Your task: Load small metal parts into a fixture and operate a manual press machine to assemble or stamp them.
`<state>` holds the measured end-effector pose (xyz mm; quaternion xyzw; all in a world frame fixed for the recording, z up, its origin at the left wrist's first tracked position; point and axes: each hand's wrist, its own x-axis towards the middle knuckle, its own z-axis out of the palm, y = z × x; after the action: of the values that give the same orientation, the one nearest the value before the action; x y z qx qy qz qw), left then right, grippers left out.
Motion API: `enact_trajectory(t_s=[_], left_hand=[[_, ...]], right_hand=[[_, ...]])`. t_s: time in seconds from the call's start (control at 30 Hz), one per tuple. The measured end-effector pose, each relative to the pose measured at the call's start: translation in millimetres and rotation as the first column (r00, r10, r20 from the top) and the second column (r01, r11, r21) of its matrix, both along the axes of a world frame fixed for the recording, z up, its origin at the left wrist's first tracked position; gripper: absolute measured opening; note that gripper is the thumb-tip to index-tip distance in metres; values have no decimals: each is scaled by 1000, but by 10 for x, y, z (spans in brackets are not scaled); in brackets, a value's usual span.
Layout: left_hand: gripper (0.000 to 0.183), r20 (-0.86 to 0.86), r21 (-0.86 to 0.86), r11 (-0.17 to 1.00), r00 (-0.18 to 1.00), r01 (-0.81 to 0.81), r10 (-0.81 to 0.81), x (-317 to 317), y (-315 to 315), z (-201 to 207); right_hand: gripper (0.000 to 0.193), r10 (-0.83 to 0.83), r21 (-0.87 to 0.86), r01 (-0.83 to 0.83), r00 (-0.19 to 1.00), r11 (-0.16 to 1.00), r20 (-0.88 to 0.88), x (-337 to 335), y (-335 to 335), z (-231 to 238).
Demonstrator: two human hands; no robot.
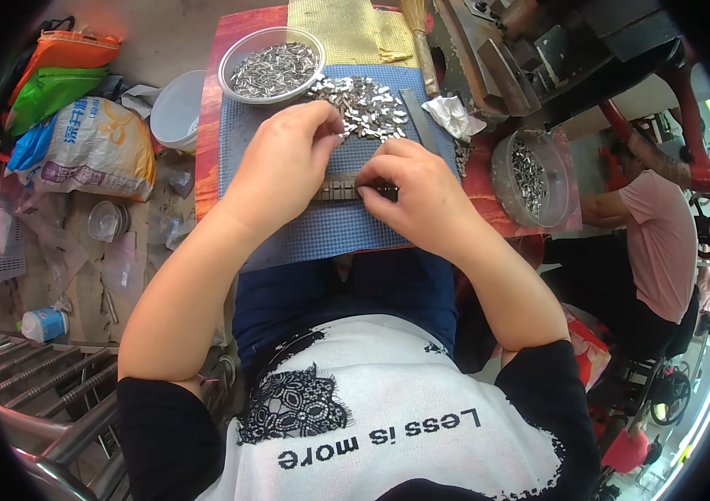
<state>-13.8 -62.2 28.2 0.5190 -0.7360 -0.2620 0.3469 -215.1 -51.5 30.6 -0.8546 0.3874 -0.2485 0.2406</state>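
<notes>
A loose pile of small shiny metal pieces (372, 108) lies on the blue textured mat (280, 242). My left hand (284, 159) is at the pile's near left edge, its thumb and forefinger pinched together. What sits between those fingertips, if anything, is too small to make out. Closer to me, a short slotted metal bar (340, 189) rests crosswise on the mat. My right hand (418, 188) is closed on the bar's right end, fingers curled and covering that part. The bar's left end is partly behind my left wrist.
A white bowl of small metal pins (278, 71) stands at the far left of the table. A flat metal strip (418, 121), crumpled tissue (453, 117) and brush (423, 50) lie right. Beyond are a clear tub (530, 179), a dark machine (572, 58) and a seated person (656, 242).
</notes>
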Motion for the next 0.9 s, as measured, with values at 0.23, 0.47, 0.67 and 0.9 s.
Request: enact_trajectory(t_s=[0.23, 0.47, 0.67, 0.9], left_hand=[[11, -102, 155, 988, 994, -14, 30, 151, 140, 25], [10, -5, 79, 997, 1000, 15, -15, 171, 131, -103], [11, 126, -37, 999, 992, 4, 1, 192, 99, -191], [12, 158, -51, 999, 987, -3, 11, 207, 108, -203]], right_hand=[[10, -176, -111, 177, 984, 978, 19, -55, -297, -51], [10, -179, -152, 171, 983, 974, -43, -7, -481, -182], [10, -149, -163, 143, 989, 976, -22, -17, -363, -119], [7, -181, -179, 176, 984, 968, -11, -64, -420, -118]])
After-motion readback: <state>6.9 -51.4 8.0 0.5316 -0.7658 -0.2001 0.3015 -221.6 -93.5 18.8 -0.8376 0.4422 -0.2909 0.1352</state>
